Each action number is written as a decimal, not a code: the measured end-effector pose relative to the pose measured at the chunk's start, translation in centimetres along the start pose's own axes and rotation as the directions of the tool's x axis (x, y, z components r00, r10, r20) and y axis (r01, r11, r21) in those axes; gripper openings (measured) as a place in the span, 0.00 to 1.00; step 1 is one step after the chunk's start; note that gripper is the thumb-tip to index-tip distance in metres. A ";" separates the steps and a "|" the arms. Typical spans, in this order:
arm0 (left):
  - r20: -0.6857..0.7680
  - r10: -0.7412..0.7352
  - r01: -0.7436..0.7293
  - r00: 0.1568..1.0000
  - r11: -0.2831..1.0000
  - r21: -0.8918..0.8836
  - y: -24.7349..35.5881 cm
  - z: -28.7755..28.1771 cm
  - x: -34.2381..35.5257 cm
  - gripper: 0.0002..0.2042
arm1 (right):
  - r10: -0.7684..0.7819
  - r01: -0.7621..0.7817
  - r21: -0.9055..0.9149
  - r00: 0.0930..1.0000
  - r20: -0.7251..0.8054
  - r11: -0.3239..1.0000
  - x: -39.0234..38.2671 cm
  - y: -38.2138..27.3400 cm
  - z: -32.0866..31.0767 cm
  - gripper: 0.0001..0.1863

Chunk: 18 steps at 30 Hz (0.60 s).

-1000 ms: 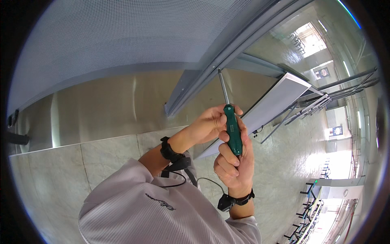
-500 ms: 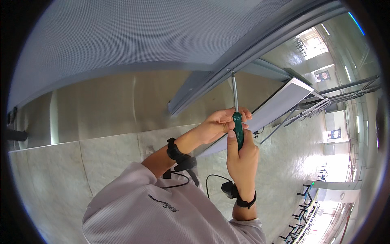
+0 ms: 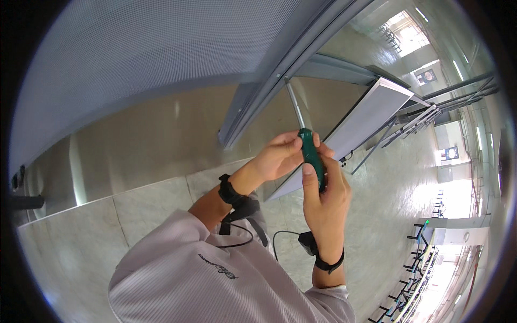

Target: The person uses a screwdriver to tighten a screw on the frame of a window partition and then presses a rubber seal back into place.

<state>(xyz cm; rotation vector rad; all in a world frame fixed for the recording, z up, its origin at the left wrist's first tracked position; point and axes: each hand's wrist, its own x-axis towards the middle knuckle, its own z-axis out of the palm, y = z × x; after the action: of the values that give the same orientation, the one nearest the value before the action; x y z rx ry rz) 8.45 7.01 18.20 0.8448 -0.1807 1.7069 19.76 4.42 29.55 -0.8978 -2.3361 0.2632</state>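
A screwdriver [image 3: 311, 152] with a dark green handle and a metal shaft is held between both hands, its tip up and leaning left. My left hand [image 3: 280, 156] pinches the upper end of the handle near the shaft. My right hand [image 3: 328, 188] is wrapped round the lower part, thumb along its side. The tip is at the edge of a grey metal frame rail [image 3: 258, 96], close to a small screw head; whether it touches cannot be made out. Left of the rail stretches a large grey mesh panel [image 3: 145, 48]. Both wrists wear black straps.
Right of the hands a pale flat board [image 3: 371, 110] with a dark edge slants upward. Behind the rail is a brownish metallic surface [image 3: 145, 134]. Below lies a tiled floor [image 3: 70, 250]. Metal bars [image 3: 458, 110] and rows of dark-framed furniture [image 3: 412, 269] stand farther right.
The screwdriver's shaft has tilted further left, its tip shifting left and up with the view. My left hand's grip has moved slightly up the handle.
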 end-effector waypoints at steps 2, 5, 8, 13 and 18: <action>-0.001 0.025 -0.025 1.000 1.000 -0.011 -0.5 0.3 0.2 0.17 | 0.052 -0.048 -0.068 0.997 0.062 0.997 -0.3 -0.8 -0.3 0.14; 0.030 0.062 -0.061 0.998 0.998 -0.031 -0.5 -0.1 0.0 0.18 | 0.167 -0.143 -0.146 0.972 0.168 0.979 0.4 -0.8 0.2 0.13; 0.025 0.053 -0.052 0.998 0.998 -0.020 -0.5 0.2 -0.4 0.20 | 0.177 -0.257 0.234 0.932 0.316 0.938 1.3 0.2 0.1 0.16; 0.026 0.065 -0.061 0.998 0.987 -0.146 -1.6 -0.9 -1.2 0.24 | 0.311 -0.788 0.565 0.616 0.724 0.246 1.7 0.4 -0.5 0.21; -0.225 -0.167 0.158 0.960 0.986 -0.058 -2.7 -0.9 -3.3 0.26 | -0.118 -0.702 0.412 0.573 0.811 -0.581 0.0 1.4 2.0 0.21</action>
<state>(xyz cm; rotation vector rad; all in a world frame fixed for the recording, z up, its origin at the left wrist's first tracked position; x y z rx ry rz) 10.70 5.74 14.69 0.6096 0.0120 1.6253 19.30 5.49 27.42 -0.5741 -0.5932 2.7713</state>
